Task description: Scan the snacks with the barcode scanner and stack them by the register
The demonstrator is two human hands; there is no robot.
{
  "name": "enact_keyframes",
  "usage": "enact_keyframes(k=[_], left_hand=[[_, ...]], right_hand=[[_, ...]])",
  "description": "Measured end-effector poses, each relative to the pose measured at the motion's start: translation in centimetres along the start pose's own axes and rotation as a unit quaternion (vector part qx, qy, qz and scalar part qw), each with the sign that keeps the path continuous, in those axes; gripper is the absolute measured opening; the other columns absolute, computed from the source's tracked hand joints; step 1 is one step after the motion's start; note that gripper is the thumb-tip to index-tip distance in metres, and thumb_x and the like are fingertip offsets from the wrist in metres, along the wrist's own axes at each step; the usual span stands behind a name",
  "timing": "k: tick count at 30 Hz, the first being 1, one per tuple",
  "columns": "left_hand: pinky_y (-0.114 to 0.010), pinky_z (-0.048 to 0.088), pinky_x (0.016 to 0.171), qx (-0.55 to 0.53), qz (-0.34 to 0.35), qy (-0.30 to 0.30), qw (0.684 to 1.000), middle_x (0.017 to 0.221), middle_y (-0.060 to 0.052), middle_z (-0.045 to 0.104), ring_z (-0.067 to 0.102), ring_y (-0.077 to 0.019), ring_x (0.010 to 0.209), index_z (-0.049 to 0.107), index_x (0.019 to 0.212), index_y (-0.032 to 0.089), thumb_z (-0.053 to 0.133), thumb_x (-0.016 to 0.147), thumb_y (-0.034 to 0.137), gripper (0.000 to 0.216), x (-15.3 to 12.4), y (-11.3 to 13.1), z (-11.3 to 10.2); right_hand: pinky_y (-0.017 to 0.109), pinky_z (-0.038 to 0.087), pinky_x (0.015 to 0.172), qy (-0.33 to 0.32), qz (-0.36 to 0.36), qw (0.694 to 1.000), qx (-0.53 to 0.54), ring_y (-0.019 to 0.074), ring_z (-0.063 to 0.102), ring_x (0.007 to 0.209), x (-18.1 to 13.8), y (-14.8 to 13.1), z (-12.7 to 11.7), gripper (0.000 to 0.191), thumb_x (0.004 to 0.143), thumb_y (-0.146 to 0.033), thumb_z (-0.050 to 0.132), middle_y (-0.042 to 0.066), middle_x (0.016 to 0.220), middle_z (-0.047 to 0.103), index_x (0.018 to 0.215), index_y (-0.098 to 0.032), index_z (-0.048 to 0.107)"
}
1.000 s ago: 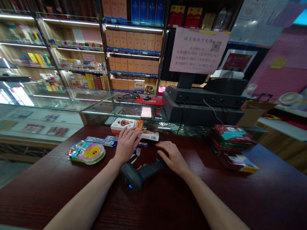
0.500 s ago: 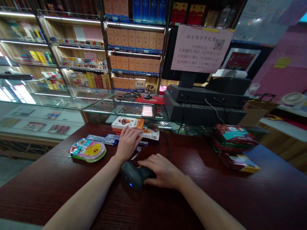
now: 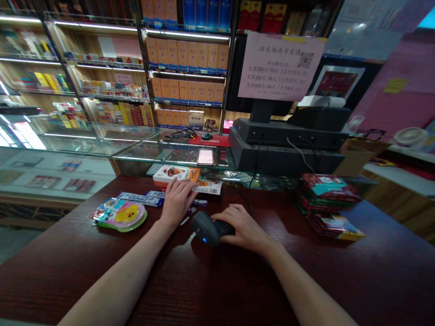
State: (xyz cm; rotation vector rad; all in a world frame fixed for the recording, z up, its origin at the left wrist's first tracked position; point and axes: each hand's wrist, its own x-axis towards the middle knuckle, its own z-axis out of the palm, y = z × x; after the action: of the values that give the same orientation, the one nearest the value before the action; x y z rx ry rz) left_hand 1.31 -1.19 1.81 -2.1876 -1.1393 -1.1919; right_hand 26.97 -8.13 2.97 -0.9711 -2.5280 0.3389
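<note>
My right hand (image 3: 241, 225) is wrapped round the handle of a dark barcode scanner (image 3: 205, 230), held low over the brown table. A small blue light glows on the scanner's head. My left hand (image 3: 177, 199) lies with fingers stretched forward over the near edge of an orange and white box (image 3: 176, 174); whether it presses on the box I cannot tell. Beside that box leans another orange and white box (image 3: 212, 187). Blue and white wrapped sticks (image 3: 139, 198) lie to the left of my left hand, near a colourful blister pack (image 3: 118, 213) with a yellow figure.
Stacked flat packets (image 3: 328, 190) stand on the right, with smaller packets (image 3: 336, 225) in front. Behind the table are a glass counter (image 3: 136, 156) and a dark checkout terminal (image 3: 285, 149) bearing a pink sign (image 3: 280, 65). Lit shelves (image 3: 186, 74) hold many boxes.
My right hand has moved the barcode scanner up and to the right, away from my left wrist. My left hand stays at the boxes. The whole view has shifted slightly.
</note>
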Motion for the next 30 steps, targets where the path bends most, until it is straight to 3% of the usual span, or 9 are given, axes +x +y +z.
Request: enact_keyframes(k=[4,7,23,30], left_hand=[[-0.045,0.036,0.112,-0.018,0.000,0.004,1.000,0.106,-0.003,0.075,0.065,-0.0221,0.111,0.065,0.108,0.022,0.057,0.097,0.025,0.014,0.0,0.1,-0.2],[-0.046,0.036,0.112,-0.019,-0.003,0.003,1.000,0.106,-0.003,0.075,0.065,-0.0225,0.111,0.066,0.110,0.022,0.056,0.097,0.025,0.016,0.0,0.2,-0.2],[-0.049,0.037,0.115,0.030,-0.007,0.010,0.999,0.107,-0.007,0.073,0.065,-0.0237,0.111,0.065,0.114,0.022,0.057,0.096,0.027,0.021,0.2,0.3,0.7],[-0.047,0.037,0.115,0.014,0.019,0.027,0.999,0.107,-0.006,0.072,0.064,-0.0218,0.111,0.064,0.114,0.023,0.058,0.095,0.023,0.020,0.5,0.9,0.1]], right_hand=[[0.056,0.010,0.122,0.054,0.018,0.998,-0.031,0.0205,0.057,0.120,-0.3,1.6,-0.2,0.052,0.086,-0.019,0.070,0.002,0.121,0.065,0.134,-0.031,0.055],[0.058,0.008,0.123,0.051,0.028,0.998,-0.012,0.0194,0.057,0.122,-0.4,2.2,-0.3,0.054,0.086,-0.012,0.065,0.003,0.125,0.065,0.135,-0.031,0.053],[0.057,0.020,0.119,0.061,0.112,0.991,0.049,0.0254,0.059,0.120,-1.6,4.6,-2.1,0.049,0.085,-0.031,0.070,0.006,0.125,0.067,0.132,-0.026,0.057],[0.043,0.044,0.102,0.044,0.160,0.976,0.143,0.0266,0.061,0.113,-2.1,2.8,-5.2,0.048,0.080,-0.033,0.073,0.007,0.124,0.068,0.127,-0.023,0.064]])
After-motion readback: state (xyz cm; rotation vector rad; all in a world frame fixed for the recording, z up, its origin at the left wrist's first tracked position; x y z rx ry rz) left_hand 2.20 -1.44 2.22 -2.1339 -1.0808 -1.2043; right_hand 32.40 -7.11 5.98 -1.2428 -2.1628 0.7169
